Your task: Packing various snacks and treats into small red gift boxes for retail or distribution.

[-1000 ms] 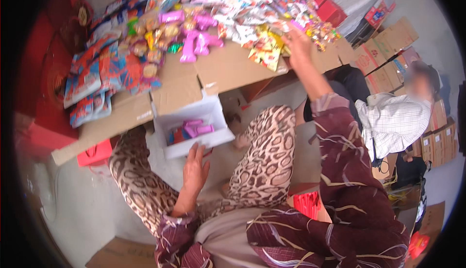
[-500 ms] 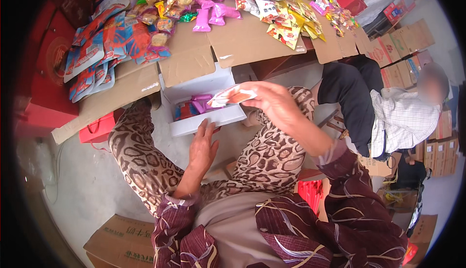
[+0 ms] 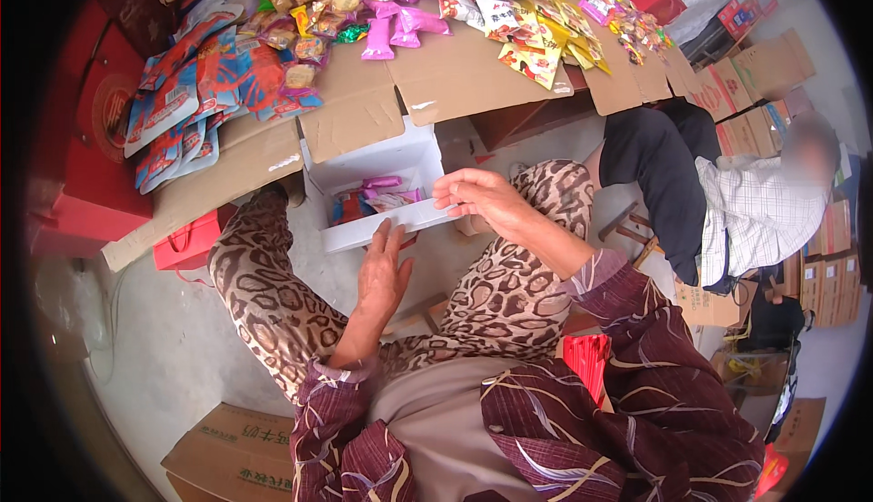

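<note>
Under the table's edge, between my knees, stands an open white box (image 3: 364, 233). Inside it lie purple-wrapped snacks (image 3: 382, 182), a blue-and-red packet (image 3: 349, 206) and a white-and-red packet (image 3: 396, 199). My left hand (image 3: 383, 275) rests stretched fingers against the box's near wall, thumb apart. Over the box's right near corner hovers my right hand (image 3: 486, 202), its fingers loosely extended and nothing visible in them. Whether its fingertips touch the rim I cannot tell.
Cardboard (image 3: 482, 79) covers the table, bearing blue-and-red pouches (image 3: 195, 93), purple snacks (image 3: 421, 22) and yellow packets (image 3: 532, 64). A seated person (image 3: 759, 215) is at the right, near stacked cartons (image 3: 826, 288). Red boxes (image 3: 86, 152) stand left; a carton (image 3: 232, 447) lies behind.
The white-and-red packet has left my right hand and now lies in the box. That hand has lowered slightly, its fingers loosened. My left hand has stayed at the near wall.
</note>
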`<action>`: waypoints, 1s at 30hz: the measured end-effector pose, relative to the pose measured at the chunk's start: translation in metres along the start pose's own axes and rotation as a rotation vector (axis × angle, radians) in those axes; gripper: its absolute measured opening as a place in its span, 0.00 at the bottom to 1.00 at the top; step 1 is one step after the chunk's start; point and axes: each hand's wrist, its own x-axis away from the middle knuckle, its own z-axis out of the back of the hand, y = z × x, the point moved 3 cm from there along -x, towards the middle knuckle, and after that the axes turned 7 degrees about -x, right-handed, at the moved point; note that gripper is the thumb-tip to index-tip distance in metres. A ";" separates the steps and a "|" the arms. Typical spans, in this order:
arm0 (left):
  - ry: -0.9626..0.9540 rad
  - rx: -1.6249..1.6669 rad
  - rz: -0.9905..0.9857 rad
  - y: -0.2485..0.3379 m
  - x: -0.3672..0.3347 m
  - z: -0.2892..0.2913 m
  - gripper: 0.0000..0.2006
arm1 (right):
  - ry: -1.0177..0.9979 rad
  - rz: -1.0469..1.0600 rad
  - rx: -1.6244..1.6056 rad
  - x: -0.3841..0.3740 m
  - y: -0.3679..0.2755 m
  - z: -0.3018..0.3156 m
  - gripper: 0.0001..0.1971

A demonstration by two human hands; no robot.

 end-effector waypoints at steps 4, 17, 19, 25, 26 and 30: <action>0.028 -0.012 -0.023 0.002 -0.002 0.002 0.30 | 0.056 -0.050 0.000 0.006 0.007 0.012 0.14; 0.059 0.016 -0.065 0.011 -0.006 0.009 0.32 | 0.068 0.055 -0.018 -0.008 0.025 0.019 0.13; 0.112 -0.070 -0.123 0.016 -0.007 0.012 0.31 | 0.086 0.058 -0.011 -0.011 0.026 0.022 0.13; 0.099 -0.055 -0.111 0.033 -0.009 0.018 0.31 | 0.066 0.111 0.102 -0.011 0.025 0.018 0.13; 0.095 -0.048 -0.114 0.035 -0.010 0.018 0.31 | 0.058 0.117 0.112 -0.009 0.024 0.018 0.13; 0.078 -0.060 -0.086 0.040 -0.010 0.022 0.31 | 0.060 0.106 0.147 -0.006 0.025 0.014 0.12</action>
